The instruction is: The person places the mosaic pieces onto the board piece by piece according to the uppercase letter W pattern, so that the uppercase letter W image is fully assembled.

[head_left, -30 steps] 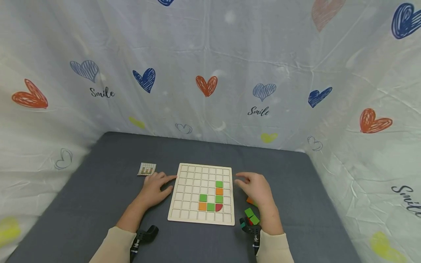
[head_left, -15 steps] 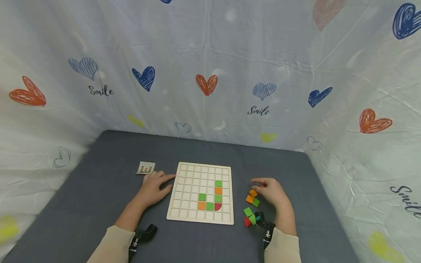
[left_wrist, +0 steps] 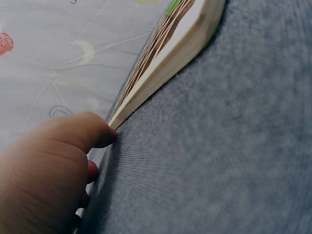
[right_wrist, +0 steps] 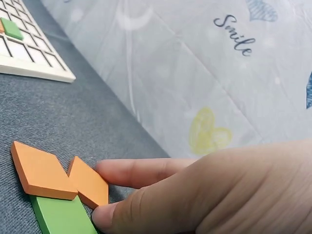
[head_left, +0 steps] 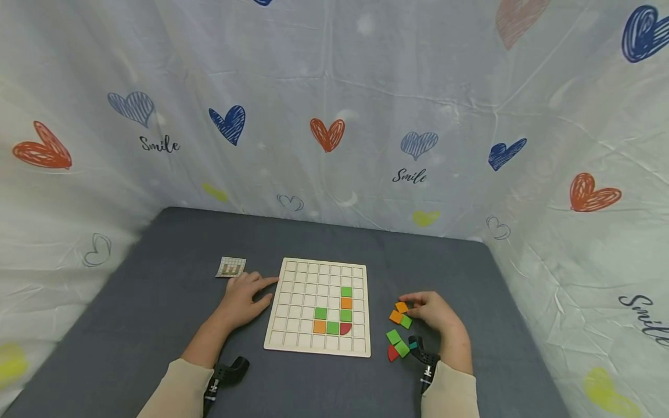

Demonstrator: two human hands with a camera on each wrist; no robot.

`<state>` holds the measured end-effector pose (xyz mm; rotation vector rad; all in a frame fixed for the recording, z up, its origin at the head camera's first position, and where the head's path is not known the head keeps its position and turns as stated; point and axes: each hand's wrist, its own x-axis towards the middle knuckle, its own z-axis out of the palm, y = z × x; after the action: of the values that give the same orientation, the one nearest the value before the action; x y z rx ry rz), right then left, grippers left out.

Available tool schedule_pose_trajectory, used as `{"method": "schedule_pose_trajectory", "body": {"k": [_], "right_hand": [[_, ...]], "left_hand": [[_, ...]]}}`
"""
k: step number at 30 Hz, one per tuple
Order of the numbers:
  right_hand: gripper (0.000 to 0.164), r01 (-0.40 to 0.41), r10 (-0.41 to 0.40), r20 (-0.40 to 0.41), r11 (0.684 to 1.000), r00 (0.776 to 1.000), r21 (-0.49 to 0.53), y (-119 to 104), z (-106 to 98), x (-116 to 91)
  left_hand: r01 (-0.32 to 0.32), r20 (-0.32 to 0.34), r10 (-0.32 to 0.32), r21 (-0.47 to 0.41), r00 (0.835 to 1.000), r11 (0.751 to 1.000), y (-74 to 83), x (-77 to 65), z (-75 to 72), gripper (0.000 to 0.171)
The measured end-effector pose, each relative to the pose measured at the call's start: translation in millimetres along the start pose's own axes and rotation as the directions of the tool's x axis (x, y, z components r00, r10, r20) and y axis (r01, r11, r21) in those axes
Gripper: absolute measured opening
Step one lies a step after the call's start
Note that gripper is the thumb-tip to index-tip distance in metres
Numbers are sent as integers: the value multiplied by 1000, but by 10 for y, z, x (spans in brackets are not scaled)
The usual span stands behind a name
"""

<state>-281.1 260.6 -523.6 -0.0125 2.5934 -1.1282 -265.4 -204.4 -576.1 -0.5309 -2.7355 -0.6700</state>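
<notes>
The wooden grid board (head_left: 292,339) holds several green and orange square tiles and one red quarter-round tile (head_left: 345,329) on its right half. My left hand (head_left: 244,302) rests on the cloth at the board's left side, index finger stretched out to its edge. Right of the board, my right hand (head_left: 432,310) pinches a small orange tile (right_wrist: 89,183) between thumb and index finger, as the right wrist view shows. Touching that tile is a second orange tile (right_wrist: 43,171), with a green tile (right_wrist: 63,214) beside it.
Nearer me lie two green tiles (head_left: 402,348) and a red piece (head_left: 392,353), close to the right wrist camera (head_left: 424,357). A small printed pattern card (head_left: 230,266) lies beyond my left hand. Behind the dark cloth-covered table (head_left: 183,255) hangs a white curtain (head_left: 282,69).
My right hand has moved from beside the board rightward and down to the loose tiles, and its fingers have closed on an orange one. The left hand has stayed in place.
</notes>
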Motion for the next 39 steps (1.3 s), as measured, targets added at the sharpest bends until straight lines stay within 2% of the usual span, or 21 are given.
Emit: {"method": "schedule_pose_trajectory", "body": {"k": [9, 15, 23, 28, 33, 39], "right_hand": [[29, 13, -13, -39, 1000, 999, 6, 9, 17, 9], [29, 28, -26, -78, 999, 997, 28, -77, -13, -16], [31, 115, -110, -135, 993, 985, 29, -364, -79, -92], [33, 188, -185, -170, 982, 968, 1, -586, -57, -158], [34, 254, -242, -205, 967, 949, 34, -788, 57, -190], [31, 279, -258, -228, 958, 939, 63, -991, 271, -168]], "left_hand": [[1, -2, -1, -4, 1000, 1000, 2, -3, 1, 40], [-10, -8, 9, -4, 1000, 1000, 1, -9, 1, 40], [-7, -5, 7, -2, 1000, 1000, -14, -3, 7, 39], [-12, -8, 12, -1, 1000, 1000, -15, -3, 5, 39], [-14, -13, 14, 0, 1000, 1000, -16, -2, 6, 39], [-12, -13, 12, 1, 1000, 1000, -12, -2, 10, 39]]}}
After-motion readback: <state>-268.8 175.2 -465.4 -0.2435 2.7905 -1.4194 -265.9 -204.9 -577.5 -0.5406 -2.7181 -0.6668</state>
